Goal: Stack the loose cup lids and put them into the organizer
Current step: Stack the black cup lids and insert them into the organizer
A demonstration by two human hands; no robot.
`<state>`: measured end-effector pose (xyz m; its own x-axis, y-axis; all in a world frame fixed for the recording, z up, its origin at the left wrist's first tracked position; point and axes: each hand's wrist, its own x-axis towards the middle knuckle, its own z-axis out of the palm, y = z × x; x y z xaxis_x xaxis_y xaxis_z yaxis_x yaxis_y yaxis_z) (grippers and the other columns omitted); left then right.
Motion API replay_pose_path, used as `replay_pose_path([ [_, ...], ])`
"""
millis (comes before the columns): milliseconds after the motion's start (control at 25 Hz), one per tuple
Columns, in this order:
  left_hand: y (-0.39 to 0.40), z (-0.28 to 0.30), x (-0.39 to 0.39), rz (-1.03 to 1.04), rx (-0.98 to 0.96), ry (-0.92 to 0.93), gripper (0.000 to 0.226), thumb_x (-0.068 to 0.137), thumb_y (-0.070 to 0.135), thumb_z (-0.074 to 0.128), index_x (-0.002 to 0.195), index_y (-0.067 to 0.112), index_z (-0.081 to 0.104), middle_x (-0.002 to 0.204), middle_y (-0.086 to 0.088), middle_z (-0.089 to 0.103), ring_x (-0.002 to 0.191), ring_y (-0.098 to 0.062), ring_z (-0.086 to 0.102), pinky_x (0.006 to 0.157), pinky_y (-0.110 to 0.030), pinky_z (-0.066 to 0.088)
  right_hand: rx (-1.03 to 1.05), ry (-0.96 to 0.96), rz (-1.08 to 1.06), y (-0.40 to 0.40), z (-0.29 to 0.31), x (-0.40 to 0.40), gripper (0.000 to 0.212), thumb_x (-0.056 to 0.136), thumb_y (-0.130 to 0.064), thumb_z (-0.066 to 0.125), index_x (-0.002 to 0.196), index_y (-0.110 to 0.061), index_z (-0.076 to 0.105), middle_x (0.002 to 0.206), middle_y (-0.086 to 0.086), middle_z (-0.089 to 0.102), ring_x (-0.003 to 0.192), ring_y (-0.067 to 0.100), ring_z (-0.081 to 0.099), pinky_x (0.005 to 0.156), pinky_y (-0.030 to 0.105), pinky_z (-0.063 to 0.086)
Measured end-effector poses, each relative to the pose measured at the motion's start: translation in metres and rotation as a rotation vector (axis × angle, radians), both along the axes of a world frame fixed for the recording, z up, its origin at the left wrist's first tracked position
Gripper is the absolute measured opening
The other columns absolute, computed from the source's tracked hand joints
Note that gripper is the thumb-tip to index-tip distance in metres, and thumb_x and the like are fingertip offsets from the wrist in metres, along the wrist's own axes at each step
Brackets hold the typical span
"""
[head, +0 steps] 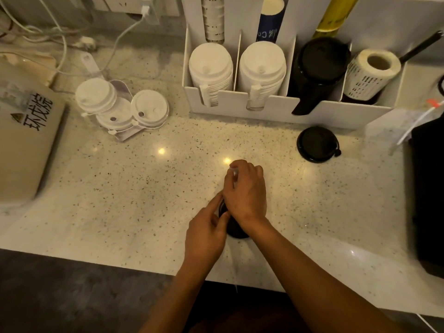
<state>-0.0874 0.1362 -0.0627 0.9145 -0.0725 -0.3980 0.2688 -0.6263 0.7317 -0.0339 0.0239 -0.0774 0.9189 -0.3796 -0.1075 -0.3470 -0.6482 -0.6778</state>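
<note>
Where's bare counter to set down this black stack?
Bare counter lies between the white lids and both hands, and right of the right hand below the loose black lid. Crowded along the organizer and cables.

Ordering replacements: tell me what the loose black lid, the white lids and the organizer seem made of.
Loose black lid: likely thin moulded plastic, slightly glossy at the rim.
White lids: probably matte plastic, with moulded rims, sip holes and attached plug tabs.
Organizer: flat white panels, matte; plastic or coated board, cannot tell.
</note>
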Motion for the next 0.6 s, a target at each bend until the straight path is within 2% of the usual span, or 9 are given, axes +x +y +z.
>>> replay_pose_path([
  [80,-0.005,-0.001,-0.010,-0.135,0.146,-0.087,0.047,0.102,0.028,0.047,0.144,0.046,0.038,0.089,0.005,0.055,0.069,-0.008,0.056,0.059,-0.022,0.048,0.159,-0.009,-0.070,-0.003,0.005,-0.004,0.016,0.098,-0.027,0.049,0.108,-0.025,0.062,0.095,-0.008,0.057,0.087,0.006,0.053,0.073,0.020,0.047],
  [160,-0.011,-0.003,-0.022,-0.209,0.317,-0.122,0.038,0.101,0.021,0.048,0.136,0.032,0.045,0.091,0.001,0.046,0.063,-0.014,0.052,0.051,-0.028,0.049,0.208,-0.067,-0.013,-0.004,0.011,-0.013,0.018,0.098,-0.026,0.049,0.110,-0.025,0.064,0.097,-0.007,0.053,0.080,0.003,0.055,0.069,0.012,0.044],
  [200,-0.014,-0.005,-0.025,-0.221,0.364,-0.112,0.033,0.098,0.016,0.051,0.130,0.023,0.049,0.091,-0.002,0.046,0.061,-0.016,0.052,0.047,-0.033,0.050,0.185,-0.120,0.042,-0.004,0.014,-0.018,0.021,0.098,-0.026,0.049,0.110,-0.023,0.065,0.097,-0.007,0.054,0.081,0.004,0.056,0.071,0.014,0.046],
  [240,-0.016,-0.008,-0.025,-0.225,0.393,-0.111,0.031,0.095,0.013,0.054,0.126,0.018,0.052,0.091,-0.004,0.048,0.059,-0.018,0.052,0.044,-0.036,0.050,0.147,-0.166,0.090,-0.005,0.014,-0.023,0.023,0.097,-0.026,0.048,0.109,-0.019,0.066,0.097,-0.007,0.058,0.088,0.006,0.056,0.075,0.019,0.049],
  [320,-0.016,-0.012,-0.024,-0.238,0.425,-0.145,0.044,0.092,0.014,0.060,0.134,0.019,0.047,0.092,-0.006,0.050,0.058,-0.020,0.053,0.041,-0.036,0.049,0.043,-0.166,0.148,-0.009,0.007,-0.035,0.031,0.099,-0.026,0.042,0.114,-0.014,0.066,0.108,-0.001,0.066,0.111,0.015,0.054,0.092,0.033,0.050],
  [360,-0.016,-0.012,-0.023,-0.259,0.425,-0.167,0.055,0.092,0.017,0.061,0.142,0.024,0.037,0.095,-0.007,0.051,0.059,-0.021,0.055,0.041,-0.036,0.049,0.005,-0.119,0.160,-0.012,0.002,-0.042,0.037,0.101,-0.029,0.037,0.121,-0.013,0.064,0.121,0.002,0.065,0.126,0.019,0.048,0.104,0.038,0.044],
  [440,-0.015,-0.010,-0.021,-0.300,0.448,-0.202,0.066,0.096,0.025,0.057,0.148,0.035,0.017,0.103,-0.008,0.052,0.063,-0.020,0.057,0.043,-0.036,0.050,0.012,-0.017,0.180,-0.015,-0.008,-0.058,0.048,0.104,-0.034,0.027,0.139,-0.014,0.053,0.149,0.004,0.049,0.149,0.018,0.025,0.122,0.043,0.025],
  [520,-0.014,-0.009,-0.021,-0.315,0.485,-0.230,0.065,0.099,0.031,0.048,0.149,0.041,0.008,0.108,-0.007,0.052,0.067,-0.018,0.057,0.046,-0.035,0.051,0.054,0.006,0.233,-0.019,-0.018,-0.069,0.050,0.106,-0.033,0.022,0.148,-0.015,0.041,0.161,0.001,0.034,0.154,0.011,0.010,0.126,0.042,0.012],
  [600,-0.014,-0.009,-0.022,-0.326,0.493,-0.238,0.066,0.100,0.031,0.047,0.150,0.042,0.005,0.110,-0.005,0.051,0.071,-0.017,0.058,0.050,-0.035,0.052,-0.001,0.017,0.299,-0.022,-0.025,-0.075,0.051,0.105,-0.031,0.022,0.152,-0.014,0.035,0.164,0.001,0.026,0.154,0.012,0.008,0.126,0.042,0.009],
])
